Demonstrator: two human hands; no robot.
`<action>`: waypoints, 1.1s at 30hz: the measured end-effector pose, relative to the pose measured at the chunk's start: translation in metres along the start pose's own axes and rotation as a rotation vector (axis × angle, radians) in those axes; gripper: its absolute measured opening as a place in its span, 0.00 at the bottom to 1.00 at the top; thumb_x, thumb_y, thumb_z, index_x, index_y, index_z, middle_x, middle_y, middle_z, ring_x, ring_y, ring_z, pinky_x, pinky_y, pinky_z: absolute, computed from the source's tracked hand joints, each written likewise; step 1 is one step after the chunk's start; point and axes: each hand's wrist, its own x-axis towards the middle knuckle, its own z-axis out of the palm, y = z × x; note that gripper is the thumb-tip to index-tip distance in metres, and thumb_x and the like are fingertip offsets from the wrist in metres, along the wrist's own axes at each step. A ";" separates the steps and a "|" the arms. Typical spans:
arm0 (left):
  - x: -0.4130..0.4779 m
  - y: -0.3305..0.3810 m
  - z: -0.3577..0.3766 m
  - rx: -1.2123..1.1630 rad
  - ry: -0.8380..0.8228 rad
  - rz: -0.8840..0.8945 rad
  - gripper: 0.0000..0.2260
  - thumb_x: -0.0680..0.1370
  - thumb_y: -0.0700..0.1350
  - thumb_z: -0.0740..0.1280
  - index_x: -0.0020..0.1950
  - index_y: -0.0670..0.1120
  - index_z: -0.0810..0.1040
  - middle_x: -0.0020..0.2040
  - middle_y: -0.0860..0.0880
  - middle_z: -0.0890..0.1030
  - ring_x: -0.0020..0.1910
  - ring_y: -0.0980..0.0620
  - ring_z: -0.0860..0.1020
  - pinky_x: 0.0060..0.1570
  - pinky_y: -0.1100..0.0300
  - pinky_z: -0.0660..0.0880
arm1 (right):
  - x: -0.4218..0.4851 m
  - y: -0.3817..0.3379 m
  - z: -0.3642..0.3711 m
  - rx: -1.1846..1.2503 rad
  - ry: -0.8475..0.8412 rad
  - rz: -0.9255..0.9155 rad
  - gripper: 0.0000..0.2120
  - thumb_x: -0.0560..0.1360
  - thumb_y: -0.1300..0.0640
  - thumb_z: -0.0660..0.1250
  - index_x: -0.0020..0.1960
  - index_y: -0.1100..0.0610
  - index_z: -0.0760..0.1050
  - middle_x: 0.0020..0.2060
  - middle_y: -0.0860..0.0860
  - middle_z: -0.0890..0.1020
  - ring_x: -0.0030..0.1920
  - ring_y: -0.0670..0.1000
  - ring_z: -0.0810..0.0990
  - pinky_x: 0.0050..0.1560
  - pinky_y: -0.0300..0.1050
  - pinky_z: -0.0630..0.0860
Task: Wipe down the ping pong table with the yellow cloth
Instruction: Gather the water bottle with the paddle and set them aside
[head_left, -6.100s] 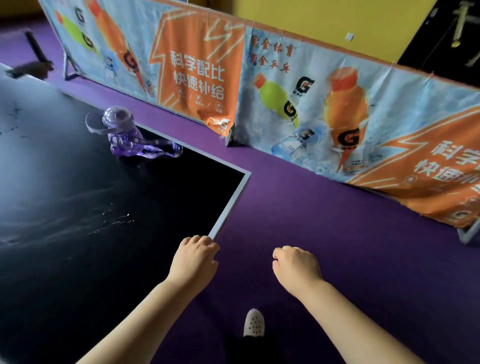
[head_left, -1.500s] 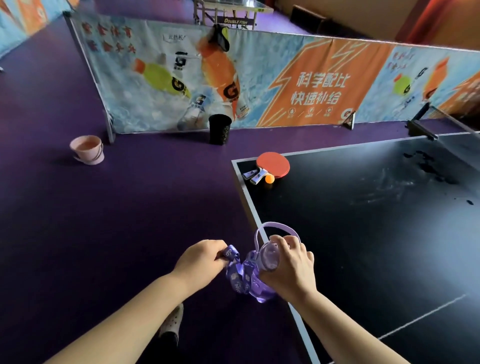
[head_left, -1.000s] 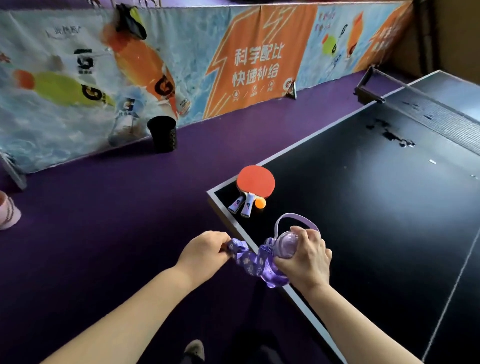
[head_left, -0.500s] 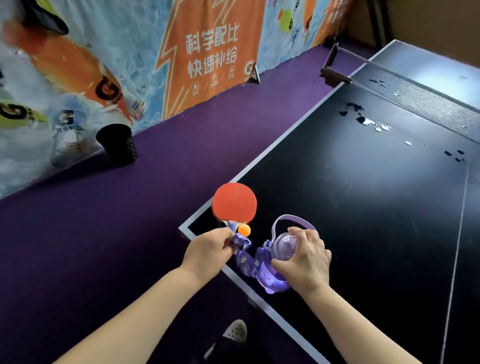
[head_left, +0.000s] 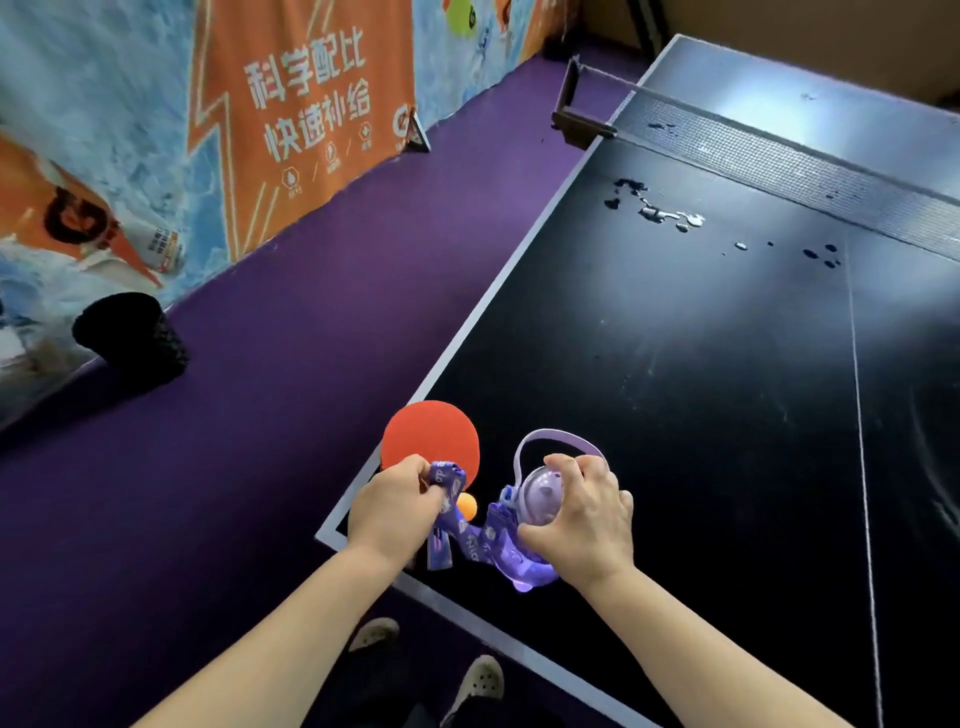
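The black ping pong table (head_left: 701, 364) fills the right side, with wet spots (head_left: 660, 208) near its net (head_left: 779, 156). My right hand (head_left: 582, 519) grips a purple water bottle (head_left: 535, 499) by its top, above the table's near left corner. My left hand (head_left: 395, 504) pinches the bottle's purple patterned strap (head_left: 452, 488). No yellow cloth is in view.
A red paddle (head_left: 431, 436) and an orange ball (head_left: 467, 505) lie at the table's corner, just beyond my hands. A black basket (head_left: 130, 338) stands on the purple floor (head_left: 260, 415) by the printed barrier (head_left: 260, 130). My shoes (head_left: 478, 680) show below.
I have carried the purple bottle round the table to this corner. Over the last second both hands, still on bottle and strap, came over the corner next to the paddle.
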 end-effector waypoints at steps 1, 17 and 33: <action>0.005 -0.002 -0.001 0.025 -0.025 -0.003 0.03 0.74 0.47 0.64 0.41 0.50 0.73 0.35 0.51 0.77 0.35 0.51 0.74 0.32 0.57 0.67 | 0.000 -0.003 0.001 -0.005 -0.002 0.009 0.37 0.64 0.43 0.73 0.70 0.46 0.65 0.61 0.46 0.67 0.63 0.50 0.67 0.56 0.43 0.59; 0.060 -0.025 -0.004 0.165 -0.380 0.042 0.05 0.74 0.47 0.63 0.49 0.52 0.71 0.41 0.54 0.77 0.40 0.53 0.76 0.32 0.59 0.67 | 0.012 -0.025 0.021 -0.121 0.040 0.059 0.38 0.54 0.47 0.78 0.63 0.50 0.74 0.56 0.50 0.75 0.50 0.54 0.77 0.50 0.52 0.71; 0.090 -0.017 0.020 0.065 -0.449 0.150 0.09 0.72 0.37 0.65 0.38 0.50 0.70 0.36 0.52 0.77 0.38 0.50 0.76 0.36 0.58 0.70 | 0.001 -0.038 0.025 -0.080 0.040 0.173 0.38 0.55 0.43 0.76 0.63 0.51 0.74 0.53 0.50 0.73 0.50 0.55 0.75 0.52 0.51 0.73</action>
